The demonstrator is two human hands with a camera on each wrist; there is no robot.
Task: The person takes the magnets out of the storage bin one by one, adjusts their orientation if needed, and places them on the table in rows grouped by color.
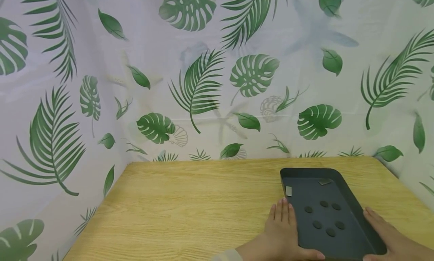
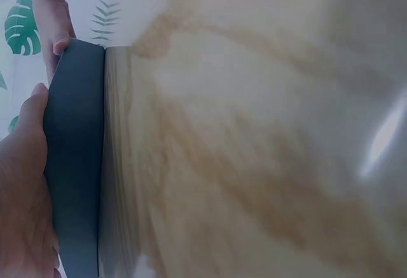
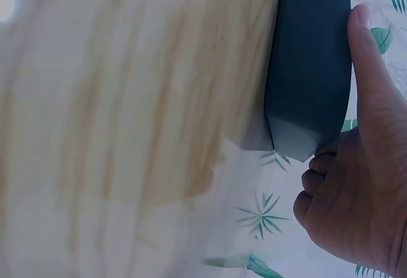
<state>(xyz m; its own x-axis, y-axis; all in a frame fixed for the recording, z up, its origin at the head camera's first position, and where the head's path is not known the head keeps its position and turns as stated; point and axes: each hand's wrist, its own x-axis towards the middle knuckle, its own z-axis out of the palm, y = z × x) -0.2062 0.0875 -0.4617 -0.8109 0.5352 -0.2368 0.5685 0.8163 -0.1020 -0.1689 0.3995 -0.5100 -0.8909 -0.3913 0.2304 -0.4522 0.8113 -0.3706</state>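
Observation:
A dark rectangular tray (image 1: pixel 339 249) rests on the wooden table at the right in the head view. Several dark round discs (image 1: pixel 317 224) lie on its floor. A small pale rectangular piece (image 1: pixel 288 191) is by its left wall, and a grey flat piece (image 1: pixel 324 182) lies near the far end. My left hand (image 1: pixel 282 231) lies along the tray's left side, fingers straight, thumb at the near edge. Against the right side rests my right hand (image 1: pixel 386 231), its fingers extended and its thumb by the near corner. Both wrist views show the tray's dark outer wall (image 2: pixel 75 157) beside the hands.
The wood-grain table (image 1: pixel 190 204) stretches to the left of the tray. Behind and at both sides hangs a white cloth (image 1: pixel 210 140) printed with green leaves. The table's far edge meets this cloth.

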